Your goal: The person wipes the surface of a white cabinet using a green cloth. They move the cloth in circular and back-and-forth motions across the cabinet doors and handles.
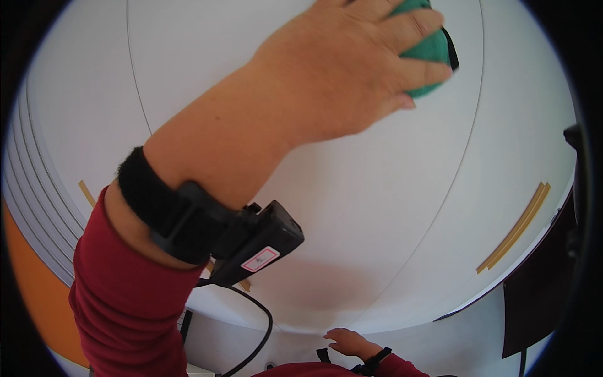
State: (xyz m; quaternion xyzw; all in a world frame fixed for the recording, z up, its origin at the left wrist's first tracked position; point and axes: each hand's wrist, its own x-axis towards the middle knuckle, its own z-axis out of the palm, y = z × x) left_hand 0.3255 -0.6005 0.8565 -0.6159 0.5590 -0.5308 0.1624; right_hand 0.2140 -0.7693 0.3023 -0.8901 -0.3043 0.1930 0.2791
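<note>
My left hand (348,66) is spread over a green pad with a black edge (426,49), which looks like a board eraser. Its fingers curl over the pad, pressing it against a large white board (358,198); part of the pad is hidden under them. A black strap (150,193) circles my left forearm and carries a small black box (264,245) bearing a label. Far lower in the view, my right hand (348,341) hangs near the board's bottom edge. Its fingers are slightly apart, with nothing visible in them.
Thin vertical seams divide the board. Tan strips (513,228) lie on its right part, another tan strip (87,192) at left. Grooved grey panelling (44,188) and an orange surface (35,287) border the left. A black cable (268,320) loops from the box. A dark panel (532,282) stands lower right.
</note>
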